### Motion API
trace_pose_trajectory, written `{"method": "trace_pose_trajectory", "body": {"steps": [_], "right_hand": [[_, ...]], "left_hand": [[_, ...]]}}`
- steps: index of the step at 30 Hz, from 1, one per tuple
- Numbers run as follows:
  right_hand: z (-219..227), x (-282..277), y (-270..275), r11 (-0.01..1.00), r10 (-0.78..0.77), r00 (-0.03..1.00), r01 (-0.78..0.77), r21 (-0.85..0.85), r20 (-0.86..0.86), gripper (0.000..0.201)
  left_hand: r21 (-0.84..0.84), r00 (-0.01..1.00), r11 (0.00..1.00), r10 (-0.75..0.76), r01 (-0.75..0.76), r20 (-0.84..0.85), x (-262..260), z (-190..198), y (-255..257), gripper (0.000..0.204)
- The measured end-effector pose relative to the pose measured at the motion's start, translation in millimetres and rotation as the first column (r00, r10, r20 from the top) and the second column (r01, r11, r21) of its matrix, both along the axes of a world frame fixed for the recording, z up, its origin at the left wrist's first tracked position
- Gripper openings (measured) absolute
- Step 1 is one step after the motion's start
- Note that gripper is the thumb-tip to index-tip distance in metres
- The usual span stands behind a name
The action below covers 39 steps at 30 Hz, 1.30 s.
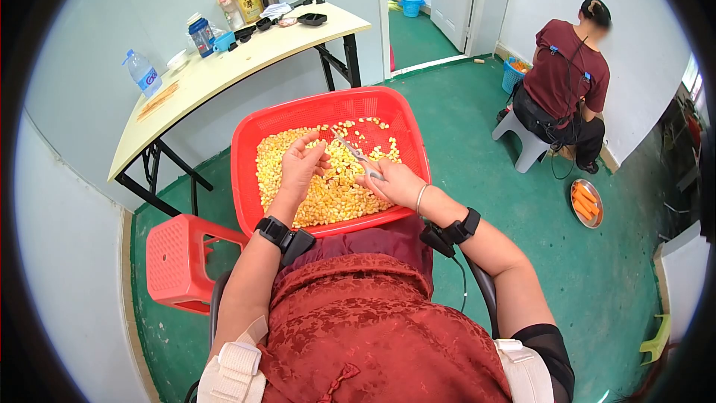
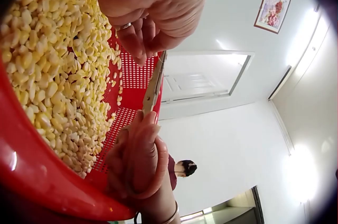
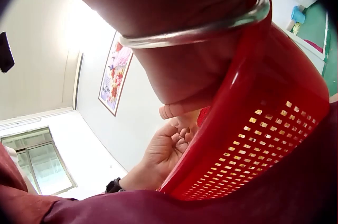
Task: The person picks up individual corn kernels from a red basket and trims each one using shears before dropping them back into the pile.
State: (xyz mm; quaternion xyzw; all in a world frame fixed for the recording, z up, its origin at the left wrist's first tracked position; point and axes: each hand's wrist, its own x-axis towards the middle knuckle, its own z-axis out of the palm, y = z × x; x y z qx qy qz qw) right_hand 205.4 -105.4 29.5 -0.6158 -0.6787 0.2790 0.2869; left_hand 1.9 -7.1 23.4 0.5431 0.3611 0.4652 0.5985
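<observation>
A red plastic basket (image 1: 406, 123) of loose yellow corn kernels (image 1: 321, 198) rests at the person's lap. Over the kernels, the right hand (image 1: 395, 183) grips a pair of scissors (image 1: 356, 154), whose blades point toward the left hand. The left hand (image 1: 302, 164) is raised over the corn with its fingers bent. In the left wrist view, the left hand's fingertips (image 2: 138, 57) are right at the tip of the scissors (image 2: 153, 86); I cannot tell whether they pinch a kernel. From the right wrist camera, the basket wall (image 3: 248, 139) hides most of the work.
A red stool (image 1: 175, 261) stands at the left. Behind it, a table (image 1: 246, 52) bears bottles, cups and black items. Another person (image 1: 563, 78) sits on a grey stool (image 1: 514, 142) at the right, near a metal bowl (image 1: 578, 213) of carrots and a blue basket (image 1: 512, 78).
</observation>
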Motion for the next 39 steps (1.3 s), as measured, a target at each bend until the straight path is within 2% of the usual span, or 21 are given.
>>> {"method": "trace_pose_trajectory", "body": {"steps": [2, 5, 8, 12, 15, 18, 21, 27, 30, 33, 39], "right_hand": [[-8.5, 1.6, 3.8, 0.999, -0.018, 1.0, 0.019, 0.035, -0.009, 0.054], [-6.0, 0.8, 1.4, 0.999, -0.025, 1.0, 0.025, 0.046, 0.0, 0.054], [-0.1, -0.1, -0.9, 0.998, -0.027, 1.0, 0.027, 0.051, -0.002, 0.053], [0.5, 0.0, -0.6, 0.999, -0.038, 0.999, 0.038, 0.025, -0.017, 0.052], [-2.2, 0.8, 0.8, 0.999, -0.04, 0.999, 0.04, 0.03, -0.017, 0.052], [-6.2, 1.4, 2.0, 0.998, -0.039, 0.999, 0.04, 0.04, -0.022, 0.053], [-6.7, 1.4, 2.6, 0.998, -0.029, 0.999, 0.03, 0.048, -0.019, 0.053], [-7.1, 1.2, 3.2, 0.999, -0.028, 1.0, 0.028, 0.03, -0.013, 0.052], [-12.9, 2.5, 5.3, 0.999, -0.03, 0.999, 0.031, 0.039, -0.018, 0.051], [-9.1, 1.7, 3.6, 0.999, -0.027, 0.999, 0.027, 0.04, -0.021, 0.05], [-12.1, 2.7, 4.8, 0.998, -0.033, 0.999, 0.035, 0.043, -0.03, 0.051]], "left_hand": [[-0.021, 0.999, 1.0, 0.014, -0.016, -0.047, 0.1, 3.2, -2.5, 0.026], [0.0, 0.968, 0.999, -0.031, 0.032, -0.249, -0.5, -0.7, -3.0, 0.018], [0.009, 0.899, 0.989, -0.131, 0.148, -0.417, -0.2, -3.9, -6.9, 0.014], [-0.019, 0.789, 0.943, -0.29, 0.333, -0.542, -2.1, -22.4, -0.1, 0.017], [0.081, 0.685, 0.869, -0.324, 0.488, -0.653, -4.4, -22.9, -3.4, 0.022], [0.031, 0.648, 0.873, -0.337, 0.487, -0.683, -2.7, -13.6, -7.8, 0.025], [0.043, 0.559, 0.809, -0.365, 0.586, -0.745, -2.5, -11.1, -10.8, 0.027], [0.191, 0.472, 0.707, -0.224, 0.681, -0.853, -0.9, -15.2, -9.7, 0.027], [0.161, 0.421, 0.706, -0.209, 0.689, -0.883, 1.0, -14.5, -10.7, 0.025], [0.169, 0.426, 0.704, -0.207, 0.69, -0.881, -1.1, -18.4, -7.3, 0.023], [0.206, 0.756, 0.905, -0.167, 0.373, -0.633, 1.2, -20.5, -4.1, 0.021]]}}
